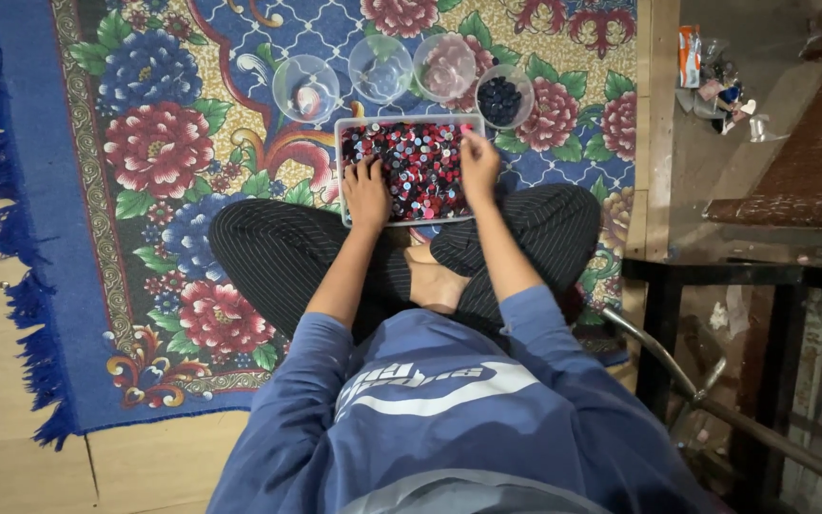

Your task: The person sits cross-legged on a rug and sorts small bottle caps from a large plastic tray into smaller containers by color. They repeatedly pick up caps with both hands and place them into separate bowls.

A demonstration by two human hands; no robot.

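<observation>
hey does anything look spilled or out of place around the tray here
Nothing looks spilled. The small red, dark and pale round pieces stay inside the rectangular white tray under both hands; four clear round plastic bowls stand upright in a row behind it on the floral rug.

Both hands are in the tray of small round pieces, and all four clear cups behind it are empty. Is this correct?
Not quite. The head view shows both hands, left hand and right hand, in the tray, but the rightmost cup holds dark pieces; the other three cups look empty.
</observation>
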